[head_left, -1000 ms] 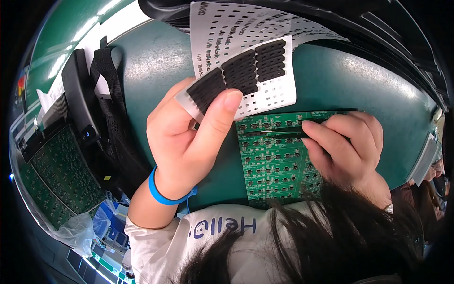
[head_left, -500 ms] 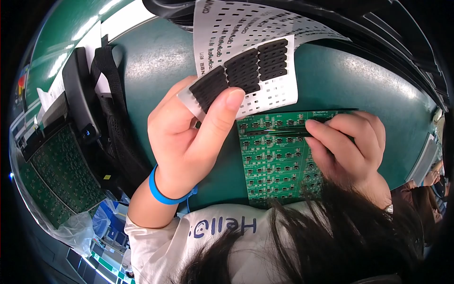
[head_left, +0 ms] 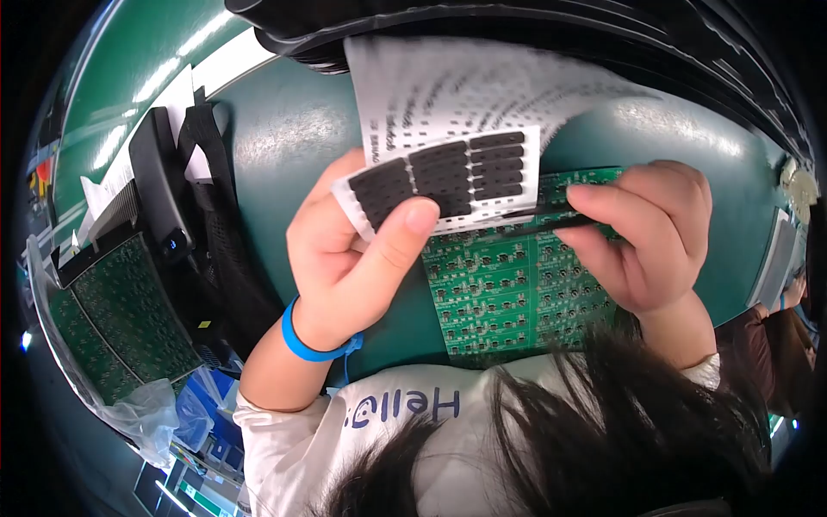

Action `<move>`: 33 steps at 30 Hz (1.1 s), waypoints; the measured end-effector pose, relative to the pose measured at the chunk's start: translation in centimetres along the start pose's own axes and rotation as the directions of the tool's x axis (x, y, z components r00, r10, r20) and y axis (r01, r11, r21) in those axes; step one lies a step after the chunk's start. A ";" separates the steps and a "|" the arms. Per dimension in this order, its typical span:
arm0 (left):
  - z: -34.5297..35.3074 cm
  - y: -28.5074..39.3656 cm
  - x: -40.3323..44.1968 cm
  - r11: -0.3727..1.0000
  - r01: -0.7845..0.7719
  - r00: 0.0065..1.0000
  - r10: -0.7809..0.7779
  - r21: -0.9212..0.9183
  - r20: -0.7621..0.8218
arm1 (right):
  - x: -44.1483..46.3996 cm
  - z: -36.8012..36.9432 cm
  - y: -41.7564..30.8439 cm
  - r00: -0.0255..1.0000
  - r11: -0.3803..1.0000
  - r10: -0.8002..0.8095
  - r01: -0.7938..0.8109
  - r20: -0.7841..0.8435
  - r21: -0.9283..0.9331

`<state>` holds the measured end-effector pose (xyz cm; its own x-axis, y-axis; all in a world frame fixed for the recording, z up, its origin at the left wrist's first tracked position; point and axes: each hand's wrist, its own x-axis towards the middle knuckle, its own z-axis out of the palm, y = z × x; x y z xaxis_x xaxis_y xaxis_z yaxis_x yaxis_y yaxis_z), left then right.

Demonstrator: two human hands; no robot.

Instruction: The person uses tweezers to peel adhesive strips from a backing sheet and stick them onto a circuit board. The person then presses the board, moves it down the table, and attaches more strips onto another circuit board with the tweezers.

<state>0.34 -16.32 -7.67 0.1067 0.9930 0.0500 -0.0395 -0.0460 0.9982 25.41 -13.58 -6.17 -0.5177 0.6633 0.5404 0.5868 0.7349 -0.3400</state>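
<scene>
Between the thumb and fingers of my left hand [head_left: 353, 250] is a white sheet [head_left: 508, 205] carrying rows of black stickers [head_left: 439, 177]. My right hand [head_left: 646, 233] pinches dark tweezers [head_left: 560, 224], whose tips point left at the sheet's lower right edge; whether they grip a sticker cannot be made out. Under both hands lies a green circuit board [head_left: 491, 302] with small black parts in rows. The sheet covers the board's upper left part.
A long printed white strip [head_left: 448, 77] curves behind the sheet. At the left are a black strap [head_left: 211, 164] and more green boards [head_left: 125, 319] beside a plastic bag [head_left: 146, 414]. Another person's sleeve [head_left: 749, 353] shows at the far right.
My left hand has brought the sheet down over the board's upper part. My right hand has lifted the tweezers from the board's upper rows to the sheet's edge. The view has shifted slightly.
</scene>
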 end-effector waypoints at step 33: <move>-0.2 -1.5 -0.4 0.976 -0.034 0.993 0.058 0.213 -0.106 | -4.2 -3.0 4.8 0.966 0.966 0.232 -0.243 0.117 0.088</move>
<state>0.16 -16.61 -9.16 -0.0020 0.9946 0.1036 0.1696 -0.1018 0.9803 32.28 -13.32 -7.74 -0.4364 0.8276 0.3529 0.6375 0.5612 -0.5278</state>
